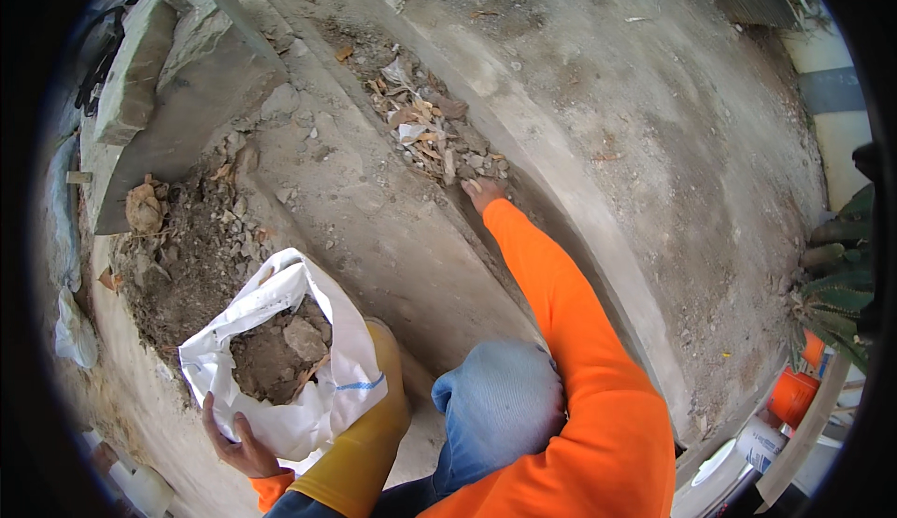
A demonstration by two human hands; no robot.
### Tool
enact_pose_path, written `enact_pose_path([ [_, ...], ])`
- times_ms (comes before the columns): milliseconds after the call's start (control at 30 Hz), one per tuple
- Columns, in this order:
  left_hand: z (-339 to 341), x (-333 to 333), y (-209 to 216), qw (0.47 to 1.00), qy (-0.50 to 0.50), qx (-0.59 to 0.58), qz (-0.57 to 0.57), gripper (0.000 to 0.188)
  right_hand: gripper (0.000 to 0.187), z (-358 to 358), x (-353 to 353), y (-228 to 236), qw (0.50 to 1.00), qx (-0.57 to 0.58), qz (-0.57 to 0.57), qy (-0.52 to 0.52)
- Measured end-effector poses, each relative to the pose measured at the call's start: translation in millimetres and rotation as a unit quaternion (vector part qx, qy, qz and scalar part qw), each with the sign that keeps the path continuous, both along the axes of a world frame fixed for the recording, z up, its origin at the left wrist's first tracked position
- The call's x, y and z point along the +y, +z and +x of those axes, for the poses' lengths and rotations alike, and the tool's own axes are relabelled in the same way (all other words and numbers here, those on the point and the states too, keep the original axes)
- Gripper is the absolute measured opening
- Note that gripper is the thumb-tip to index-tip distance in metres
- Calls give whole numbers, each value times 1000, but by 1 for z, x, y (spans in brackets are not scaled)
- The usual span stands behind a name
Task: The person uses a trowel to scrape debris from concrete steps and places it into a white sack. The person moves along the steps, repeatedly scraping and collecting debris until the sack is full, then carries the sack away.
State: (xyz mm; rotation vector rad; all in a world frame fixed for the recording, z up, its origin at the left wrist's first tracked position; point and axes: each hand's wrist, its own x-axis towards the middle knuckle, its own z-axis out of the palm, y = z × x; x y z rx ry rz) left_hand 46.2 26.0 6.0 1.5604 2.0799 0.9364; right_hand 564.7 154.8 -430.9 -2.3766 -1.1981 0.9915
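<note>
A white woven sack [350,350] stands at the lower left with its mouth wide, holding soil, stones and a larger rock chunk [305,339]. My left hand [241,445] grips the sack's near side by its rim. My right arm stretches forward to a narrow concrete drain channel. There my right hand [484,193] sits at the near end of a heap of dry leaves and rubble [425,130], its fingers curled down into the debris. What lies between those fingers is hidden.
Left of the sack lies a mound of dirt and stones [196,247], with broken concrete slabs [140,79] behind it. A concrete curb [561,177] borders the channel. Spiny plants [836,289], an orange bucket [792,395] and a white tub [759,445] stand at the right.
</note>
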Motion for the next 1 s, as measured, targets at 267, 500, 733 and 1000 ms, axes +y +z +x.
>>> enact_pose_path([
  [267,6,0,2,1000,11,-7,16,52,47,7,-29,33,995,20,82,-51],
  [500,4,8,1,1000,3,7,26,51,45,22,-14,102,995,-9,103,-17],
  [733,4,16,2,999,-14,-11,36,50,47,6,11,219,999,9,38,26],
  [1000,5,18,6,999,-4,-4,39,52,39,-76,-12,364,958,41,108,262],
])
